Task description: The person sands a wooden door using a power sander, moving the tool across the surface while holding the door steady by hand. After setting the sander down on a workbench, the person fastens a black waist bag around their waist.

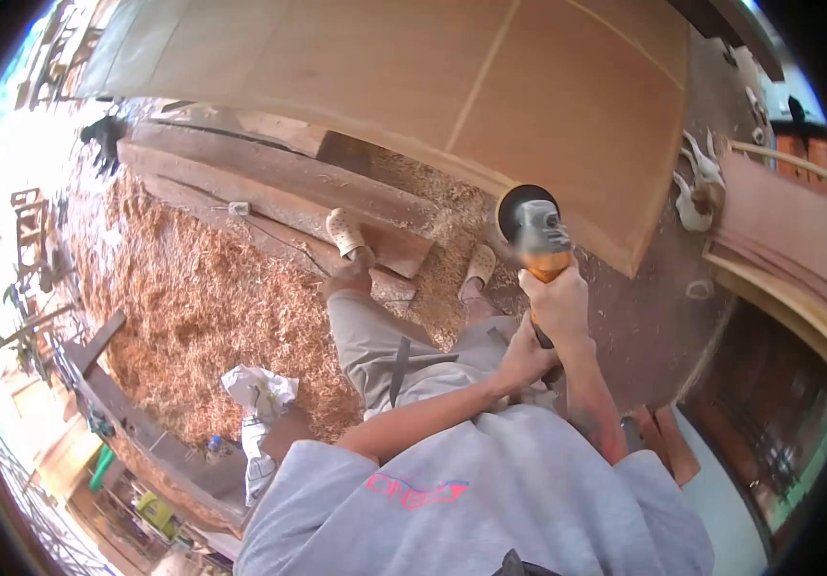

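Observation:
Both my hands are wrapped around an angle grinder with a yellow-orange body, a grey metal head and a round black disc. My right hand grips the body just behind the head. Lower down, my left hand closes around the dark rear end of the tool. The disc overlaps the near edge of a large brown wooden panel in this view. Pale lines run across that panel, one of them ending near the disc.
Thick wooden planks lie left of my feet, with a cable across them. Wood shavings cover the floor. A crumpled white bag is at lower left. Reddish boards stand at the right.

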Available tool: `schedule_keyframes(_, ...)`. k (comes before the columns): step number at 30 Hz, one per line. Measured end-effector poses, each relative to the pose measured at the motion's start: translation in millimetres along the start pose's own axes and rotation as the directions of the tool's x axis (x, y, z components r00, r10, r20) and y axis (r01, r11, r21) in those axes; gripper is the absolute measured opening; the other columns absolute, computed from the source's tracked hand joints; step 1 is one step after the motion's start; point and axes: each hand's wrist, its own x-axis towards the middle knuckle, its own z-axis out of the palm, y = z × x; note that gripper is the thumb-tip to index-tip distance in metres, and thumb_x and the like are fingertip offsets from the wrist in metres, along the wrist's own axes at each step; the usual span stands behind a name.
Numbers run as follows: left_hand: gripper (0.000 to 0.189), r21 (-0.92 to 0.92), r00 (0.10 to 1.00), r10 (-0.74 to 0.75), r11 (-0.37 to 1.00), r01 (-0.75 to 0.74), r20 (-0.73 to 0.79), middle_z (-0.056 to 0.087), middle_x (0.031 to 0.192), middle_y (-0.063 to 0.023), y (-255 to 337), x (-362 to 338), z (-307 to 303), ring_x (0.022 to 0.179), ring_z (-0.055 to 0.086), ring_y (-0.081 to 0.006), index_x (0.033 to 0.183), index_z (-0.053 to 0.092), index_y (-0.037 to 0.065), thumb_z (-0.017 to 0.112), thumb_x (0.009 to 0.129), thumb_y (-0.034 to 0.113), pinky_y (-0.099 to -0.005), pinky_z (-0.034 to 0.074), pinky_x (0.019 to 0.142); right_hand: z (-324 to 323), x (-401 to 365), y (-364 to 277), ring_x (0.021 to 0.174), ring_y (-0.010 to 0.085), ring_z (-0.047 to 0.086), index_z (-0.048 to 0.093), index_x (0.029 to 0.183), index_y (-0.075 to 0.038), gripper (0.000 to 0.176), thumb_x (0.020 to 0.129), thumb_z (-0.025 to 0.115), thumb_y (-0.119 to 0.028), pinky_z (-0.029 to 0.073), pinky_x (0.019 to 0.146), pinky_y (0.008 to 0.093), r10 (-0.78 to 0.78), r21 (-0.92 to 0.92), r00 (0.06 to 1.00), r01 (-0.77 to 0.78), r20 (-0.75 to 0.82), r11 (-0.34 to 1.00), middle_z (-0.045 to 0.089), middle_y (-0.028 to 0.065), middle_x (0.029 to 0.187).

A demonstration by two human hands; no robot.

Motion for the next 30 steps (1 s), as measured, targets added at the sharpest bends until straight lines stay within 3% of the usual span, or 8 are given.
schedule_keyframes(13,0.061,-0.106,0.931,0.191,0.966,-0.234,-0.310,0.059,0.116,-0.0106,115,27,-163,0.102,0.060,-0.0176,0.129,0.040,0.000,0.076,0.082,0.011,-0.0327,0.051,0.084,150,52,-168,0.092,0.0475,0.067,0.055,0.109,0.009,0.057,0.076,0.074,-0.034,0.054,0.081,0.0501,-0.181,-0.255,0.973,0.213,0.142,0.943,0.068,0.0310,0.093)
schedule_keyframes(16,0.061,-0.192,0.980,0.027,0.979,-0.066,-0.199,0.061,0.114,-0.0109,129,20,-202,0.095,0.063,-0.0200,0.128,0.040,0.000,0.077,0.081,0.015,-0.0349,0.053,0.081,174,49,-190,0.092,0.0470,0.067,0.056,0.110,0.009,0.058,0.076,0.075,-0.034,0.054,0.080,0.0498,-0.199,-0.274,0.976,0.215,0.086,0.937,0.068,0.0310,0.093)
schedule_keyframes(20,0.067,0.199,0.995,0.068,0.979,-0.053,-0.069,0.063,0.111,-0.0212,128,7,-217,0.094,0.069,-0.0306,0.125,0.040,-0.004,0.079,0.079,0.025,-0.0380,0.054,0.080,173,35,-169,0.088,0.0416,0.070,0.063,0.109,0.006,0.053,0.074,0.076,-0.031,0.055,0.076,0.0452,0.016,-0.166,0.999,-0.022,-0.042,0.986,0.070,0.0259,0.089)
schedule_keyframes(21,0.077,0.178,0.903,-0.389,0.916,0.358,0.184,0.058,0.120,-0.0295,151,5,-225,0.112,0.064,-0.0372,0.131,0.037,-0.008,0.079,0.078,0.029,-0.0423,0.052,0.089,165,27,-157,0.087,0.0392,0.071,0.066,0.106,0.005,0.050,0.074,0.076,-0.032,0.055,0.075,0.0437,0.136,-0.218,0.989,-0.147,-0.065,0.965,0.070,0.0249,0.088)
schedule_keyframes(24,0.087,0.628,0.954,-0.204,0.778,0.024,0.217,0.055,0.127,-0.0311,144,-14,-237,0.122,0.056,-0.0399,0.140,0.034,-0.006,0.080,0.076,0.034,-0.0466,0.048,0.099,140,11,-132,0.085,0.0356,0.073,0.068,0.097,0.005,0.044,0.074,0.077,-0.032,0.055,0.073,0.0406,0.185,-0.028,0.965,-0.193,-0.185,0.981,0.071,0.0234,0.085)
schedule_keyframes(28,0.071,0.543,0.990,-0.045,0.839,-0.036,0.135,0.063,0.116,-0.0233,131,-40,-336,0.110,0.061,-0.0356,0.139,0.046,0.001,0.076,0.082,0.029,-0.0429,0.049,0.094,149,13,-122,0.085,0.0333,0.073,0.070,0.095,0.002,0.038,0.074,0.076,-0.030,0.055,0.072,0.0388,0.320,0.021,0.926,-0.323,-0.198,0.946,0.073,0.0210,0.086)
schedule_keyframes(29,0.063,0.522,0.966,-0.191,0.814,0.254,-0.173,0.065,0.107,-0.0198,141,-56,-400,0.099,0.064,-0.0323,0.135,0.050,0.000,0.075,0.083,0.027,-0.0401,0.052,0.086,167,9,-133,0.085,0.0328,0.073,0.071,0.095,0.001,0.037,0.074,0.075,-0.029,0.055,0.072,0.0389,0.319,-0.023,0.937,-0.326,-0.144,0.945,0.073,0.0206,0.086)
schedule_keyframes(30,0.054,0.559,0.964,-0.106,0.797,0.229,-0.244,0.066,0.107,-0.0199,150,-67,-441,0.095,0.066,-0.0321,0.128,0.056,-0.001,0.073,0.085,0.028,-0.0398,0.053,0.083,181,10,-180,0.070,0.0136,0.068,0.070,0.091,0.001,0.028,0.078,0.075,-0.024,0.051,0.061,0.0323,0.226,0.045,0.971,-0.222,-0.083,0.974,0.070,0.0093,0.076)
